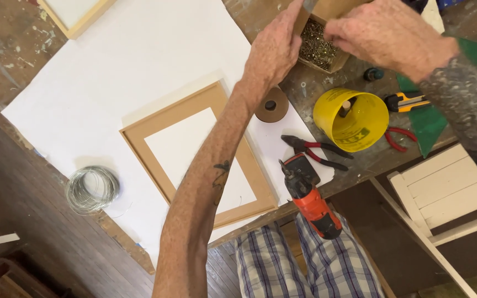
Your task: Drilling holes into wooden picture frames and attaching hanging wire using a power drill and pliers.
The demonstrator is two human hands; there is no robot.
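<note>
A box of screws (317, 48) sits behind the bucket (351, 120), with pliers (316, 152) and drill (310, 197) in front.

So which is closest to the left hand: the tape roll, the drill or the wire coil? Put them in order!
Measured from the left hand in the head view:
1. Tape roll, just below the hand on the white sheet.
2. Drill, farther down at the table edge, above the lap.
3. Wire coil, far off to the lower left.
</note>
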